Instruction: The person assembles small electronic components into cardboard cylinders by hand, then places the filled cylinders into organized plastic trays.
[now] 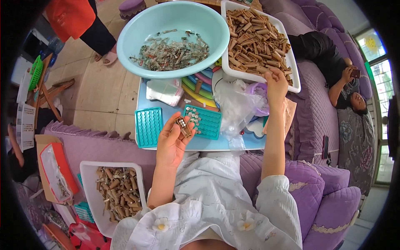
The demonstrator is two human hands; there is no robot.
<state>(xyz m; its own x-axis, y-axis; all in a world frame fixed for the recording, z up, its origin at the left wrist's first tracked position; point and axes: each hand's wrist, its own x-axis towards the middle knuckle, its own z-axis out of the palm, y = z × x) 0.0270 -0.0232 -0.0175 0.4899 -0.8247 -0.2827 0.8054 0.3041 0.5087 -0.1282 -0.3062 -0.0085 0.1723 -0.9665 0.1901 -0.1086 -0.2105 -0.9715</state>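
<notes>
My left hand (171, 139) holds a brown plastic shell (183, 127) with small silver round cells inside it, cradled between thumb and fingers above the table. At the near side of a white tray (296, 79), the fingers of my right hand (276, 85) are bent together on one of the brown half shells (256, 39) heaped there. Just beyond my left hand lies a teal ridged tray (211, 123) with loose silver button cells (194, 114) on it. Another teal ridged tray (148, 125) is left of that hand.
A light-blue basin (125, 52) of small wired parts stands at the far side. Clear plastic bags (233, 108) lie between my arms. At left, a white bin (88, 179) holds brown pieces. One person (318, 46) reclines on the purple sofa; another (89, 25) stands far left.
</notes>
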